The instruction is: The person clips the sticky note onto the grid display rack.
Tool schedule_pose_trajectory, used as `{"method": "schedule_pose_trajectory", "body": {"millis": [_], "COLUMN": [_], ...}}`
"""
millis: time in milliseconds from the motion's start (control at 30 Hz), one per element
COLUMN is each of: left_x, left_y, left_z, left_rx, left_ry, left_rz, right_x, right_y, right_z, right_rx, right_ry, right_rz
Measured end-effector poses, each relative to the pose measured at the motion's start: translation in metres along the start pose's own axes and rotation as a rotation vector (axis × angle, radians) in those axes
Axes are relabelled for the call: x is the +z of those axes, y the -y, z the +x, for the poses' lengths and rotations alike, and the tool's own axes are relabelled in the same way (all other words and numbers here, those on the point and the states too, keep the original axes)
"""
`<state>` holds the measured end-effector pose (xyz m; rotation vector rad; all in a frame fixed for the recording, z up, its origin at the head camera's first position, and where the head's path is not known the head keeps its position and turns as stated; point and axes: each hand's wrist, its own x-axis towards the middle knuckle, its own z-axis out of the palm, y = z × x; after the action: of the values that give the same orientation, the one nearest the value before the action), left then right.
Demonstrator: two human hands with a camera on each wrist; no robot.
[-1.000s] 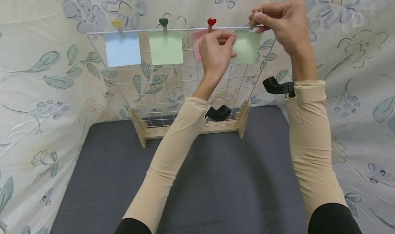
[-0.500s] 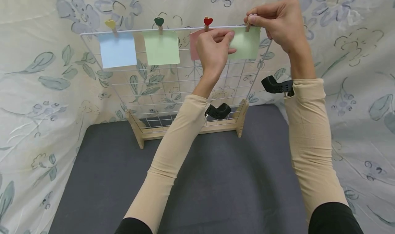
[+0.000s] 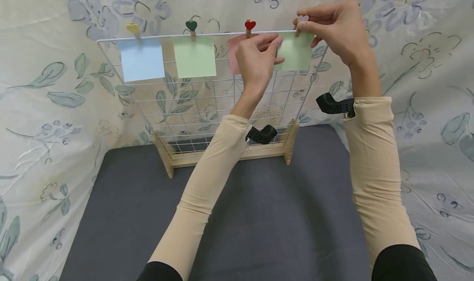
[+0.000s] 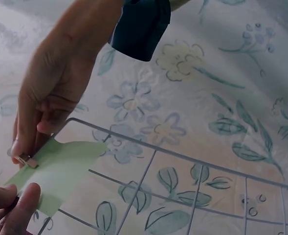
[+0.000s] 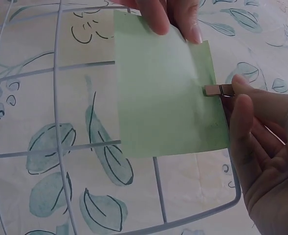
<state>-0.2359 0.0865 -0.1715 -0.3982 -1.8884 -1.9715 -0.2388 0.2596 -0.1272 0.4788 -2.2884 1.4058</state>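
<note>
A light green paper square (image 3: pixel 294 52) hangs at the right end of the top rail of a white wire grid rack (image 3: pixel 218 35). My left hand (image 3: pixel 257 63) pinches its left edge between thumb and fingers, also visible in the right wrist view. At the paper's top edge, my right hand (image 3: pixel 342 34) pinches a small wooden clothespin (image 5: pixel 216 90) with a pale heart (image 3: pixel 303 19) on it. The clothespin's tips lie over the paper, as the left wrist view also shows. A pink paper (image 3: pixel 234 55) is partly hidden behind my left hand, under a red heart clothespin (image 3: pixel 249 26).
Further left on the rail hang a blue paper (image 3: pixel 142 59) with a yellow heart clothespin (image 3: pixel 133 29) and another green paper (image 3: pixel 194 57) with a dark green heart clothespin (image 3: pixel 191 26). The rack's wooden base (image 3: pixel 187 162) stands on a dark grey table (image 3: pixel 137 215) before a floral cloth.
The clothespin in my right hand has come down from above the rail onto the green paper's top edge. My left hand keeps its pinch on the paper. The head view has shifted slightly.
</note>
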Motion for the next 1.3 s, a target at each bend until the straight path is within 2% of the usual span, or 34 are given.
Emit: {"method": "schedule_pose_trajectory", "body": {"millis": [167,267,400,600,733,833,1067,1133,1300], "left_x": [-0.003,-0.006,-0.01,-0.016,-0.02,-0.022,-0.026,-0.028,-0.04], "left_y": [0.001,0.002,0.004,0.01,0.017,0.022,0.036,0.04,0.051], "left_z": [-0.002,-0.004,-0.008,-0.016,-0.022,-0.027,-0.041,-0.045,-0.052], "left_rx": [-0.007,-0.014,-0.024,-0.034,-0.042,-0.036,0.029,0.052,0.094], "left_ry": [0.005,0.02,0.06,0.116,0.143,0.161,0.195,0.214,0.269], "left_rz": [-0.005,0.013,0.081,0.089,0.089,0.103,0.213,0.258,0.366], "right_x": [0.002,0.004,0.008,0.012,0.012,0.011,0.013,0.015,0.024], "right_y": [-0.003,-0.005,-0.01,-0.023,-0.035,-0.044,-0.059,-0.062,-0.072], "right_z": [-0.003,-0.005,-0.011,-0.024,-0.032,-0.04,-0.056,-0.061,-0.073], "right_rx": [-0.001,-0.015,-0.068,-0.121,-0.132,-0.11,-0.057,-0.047,-0.006], "right_ry": [-0.042,-0.109,-0.214,-0.308,-0.29,-0.267,-0.236,-0.223,-0.17], "right_rz": [0.058,0.083,0.11,0.267,0.35,0.372,0.384,0.347,0.178]}}
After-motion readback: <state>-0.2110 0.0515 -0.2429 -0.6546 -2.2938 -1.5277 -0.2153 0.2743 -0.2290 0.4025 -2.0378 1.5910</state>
